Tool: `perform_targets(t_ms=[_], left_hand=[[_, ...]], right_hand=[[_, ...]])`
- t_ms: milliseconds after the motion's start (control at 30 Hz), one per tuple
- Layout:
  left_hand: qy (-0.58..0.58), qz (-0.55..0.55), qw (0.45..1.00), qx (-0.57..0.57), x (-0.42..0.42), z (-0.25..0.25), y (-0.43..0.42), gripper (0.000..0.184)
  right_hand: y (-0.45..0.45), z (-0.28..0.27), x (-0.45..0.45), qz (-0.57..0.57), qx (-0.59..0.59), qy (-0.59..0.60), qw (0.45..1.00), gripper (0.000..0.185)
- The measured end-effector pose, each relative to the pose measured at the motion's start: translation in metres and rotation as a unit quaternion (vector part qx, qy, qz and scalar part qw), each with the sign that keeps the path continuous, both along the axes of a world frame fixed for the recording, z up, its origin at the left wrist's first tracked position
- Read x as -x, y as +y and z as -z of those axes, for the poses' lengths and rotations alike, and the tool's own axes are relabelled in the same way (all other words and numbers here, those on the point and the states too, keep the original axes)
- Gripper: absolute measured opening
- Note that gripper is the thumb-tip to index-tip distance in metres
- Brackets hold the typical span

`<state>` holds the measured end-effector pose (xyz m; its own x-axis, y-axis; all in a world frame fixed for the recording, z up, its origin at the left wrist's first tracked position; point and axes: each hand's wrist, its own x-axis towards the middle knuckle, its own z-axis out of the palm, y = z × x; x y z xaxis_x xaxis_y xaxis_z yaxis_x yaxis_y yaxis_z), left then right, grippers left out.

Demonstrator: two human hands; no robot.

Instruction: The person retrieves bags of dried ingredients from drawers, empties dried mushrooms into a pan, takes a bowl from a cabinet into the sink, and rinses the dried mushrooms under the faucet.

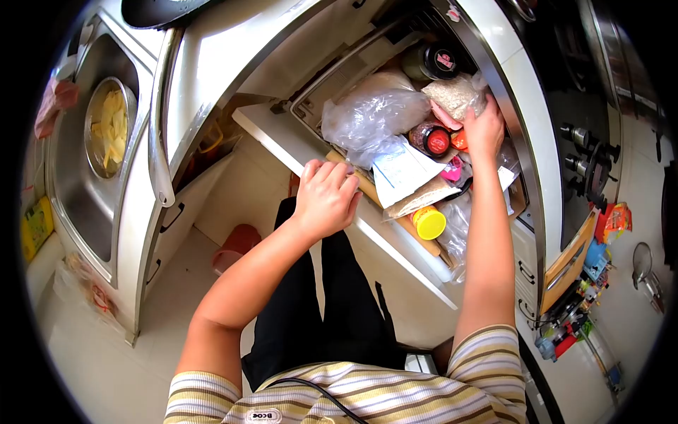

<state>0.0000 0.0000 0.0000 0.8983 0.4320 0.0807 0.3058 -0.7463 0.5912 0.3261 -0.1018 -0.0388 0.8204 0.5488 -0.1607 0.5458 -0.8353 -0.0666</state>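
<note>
My left hand (326,198) is closed over the top edge of a pulled-out drawer's white front (272,134). Deep in the drawer at the right, my right hand (486,131) has its thumb and fingers closed at the edge of a clear bag of pale grains (454,95); some fingertips are hidden. Just left of that hand lies a red-lidded jar (432,139). A dark-lidded jar (431,61) rests behind the bag. Crumpled clear plastic bags (374,116), a white printed packet (406,169) and a yellow-lidded container (429,222) fill the drawer's left and front.
A sink (67,184) at the left holds a metal bowl (131,116) of pale yellow slices. A pan handle (161,141) overhangs the counter edge. A stove (575,92) stands at the right. A reddish bin (239,244) sits on the floor below the drawer.
</note>
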Motion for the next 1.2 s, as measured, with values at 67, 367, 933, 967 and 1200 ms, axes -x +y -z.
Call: perform_targets(t_ms=[67, 367, 933, 967, 1200], left_hand=[[-0.009, 0.005, 1.0, 0.002, -0.007, 0.0, -0.006, 0.021], [0.027, -0.008, 0.999, -0.029, 0.005, 0.008, 0.0, 0.013], [0.008, -0.017, 0.999, -0.039, 0.003, 0.011, 0.001, 0.011], [0.011, -0.013, 0.999, -0.038, 0.004, 0.012, 0.0, 0.011], [0.014, -0.013, 0.999, -0.051, 0.003, 0.013, 0.0, 0.011]], right_hand=[[-0.003, 0.012, -0.026, 0.049, -0.095, -0.029, 0.994, 0.061], [-0.002, 0.047, -0.026, 0.029, -0.167, 0.01, 0.986, 0.034], [-0.083, 0.012, 0.04, 0.341, -0.442, 0.177, 0.81, 0.022], [-0.078, 0.011, 0.04, 0.345, -0.473, 0.18, 0.79, 0.02], [-0.023, 0.009, 0.019, 0.196, -0.387, 0.094, 0.896, 0.013]])
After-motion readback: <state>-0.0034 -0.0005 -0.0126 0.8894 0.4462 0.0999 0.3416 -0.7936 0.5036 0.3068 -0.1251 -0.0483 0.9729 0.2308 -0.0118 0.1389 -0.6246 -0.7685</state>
